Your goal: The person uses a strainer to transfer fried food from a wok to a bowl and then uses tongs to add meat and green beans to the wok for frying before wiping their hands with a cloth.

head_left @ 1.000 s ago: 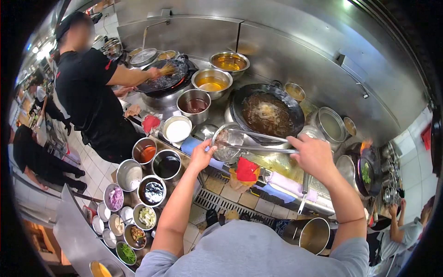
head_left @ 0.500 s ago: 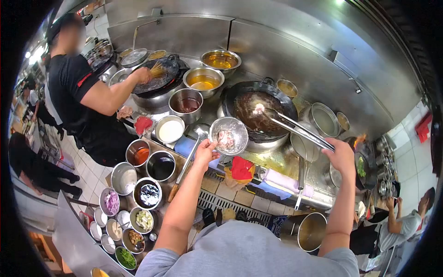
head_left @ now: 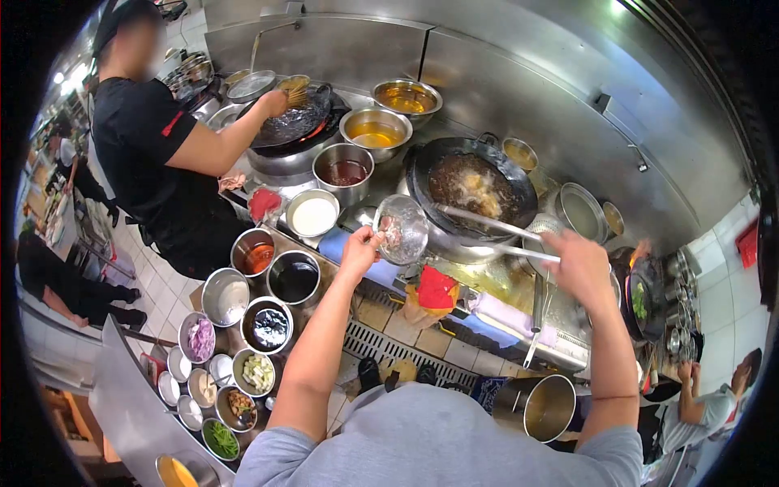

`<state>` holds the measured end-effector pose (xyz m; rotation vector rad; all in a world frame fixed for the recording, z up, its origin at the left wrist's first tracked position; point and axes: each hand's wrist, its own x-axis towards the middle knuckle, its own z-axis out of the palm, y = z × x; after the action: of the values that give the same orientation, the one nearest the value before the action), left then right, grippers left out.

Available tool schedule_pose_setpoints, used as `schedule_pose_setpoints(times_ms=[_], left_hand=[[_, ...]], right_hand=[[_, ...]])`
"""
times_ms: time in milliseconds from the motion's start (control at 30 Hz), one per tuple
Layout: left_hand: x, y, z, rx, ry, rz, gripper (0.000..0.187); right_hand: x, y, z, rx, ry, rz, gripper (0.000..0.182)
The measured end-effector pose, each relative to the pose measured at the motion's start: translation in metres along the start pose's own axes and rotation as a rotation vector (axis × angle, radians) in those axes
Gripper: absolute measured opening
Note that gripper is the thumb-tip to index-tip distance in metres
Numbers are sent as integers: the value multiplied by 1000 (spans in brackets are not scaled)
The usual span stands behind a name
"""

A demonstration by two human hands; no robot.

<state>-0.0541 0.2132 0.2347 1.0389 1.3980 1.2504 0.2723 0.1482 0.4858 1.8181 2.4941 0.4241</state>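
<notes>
Your left hand (head_left: 359,252) is closed in a pinch; well to its right, your right hand (head_left: 579,268) curls, blurred, with both forearms (head_left: 312,357) extended behind

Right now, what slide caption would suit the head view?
Near a dark wok, the left hand holds a bowl of food pieces while the right hand grips tongs.

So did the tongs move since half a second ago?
Yes. Judged against the wok, the tips of the tongs went from over its middle back to its near edge, towards the bowl in the left hand.
</notes>
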Motion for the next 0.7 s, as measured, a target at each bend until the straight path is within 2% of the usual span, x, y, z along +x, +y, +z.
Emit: schedule_pose_setpoints(times_ms=[67,133,300,333,367,500,533,567,700], left_hand=[[-3,11,-1,30,-12,21,23],[-4,13,3,173,-91,155,22],[-1,18,13,76,-77,101,19],[2,15,15,-34,-95,14,19],[2,14,15,-144,-116,-75,19],[0,16,20,-254,-162,-123,16],[-2,18,22,-363,-137,-158,14],[-3,20,26,-472,-119,-195,13],[-4,15,33,-496,-65,-232,11]], right_hand=[[-13,-14,-6,-4,-10,-134,39],[-14,-23,-6,-6,-3,-161,38],[-25,-11,-13,-30,11,-152,34],[-29,-5,-17,-32,18,-158,34],[-35,2,-22,19,49,-118,34],[-53,21,-42,226,160,52,32],[-55,27,-42,219,165,64,32],[-57,34,-40,261,190,130,33],[-55,66,-4,235,225,282,34]])
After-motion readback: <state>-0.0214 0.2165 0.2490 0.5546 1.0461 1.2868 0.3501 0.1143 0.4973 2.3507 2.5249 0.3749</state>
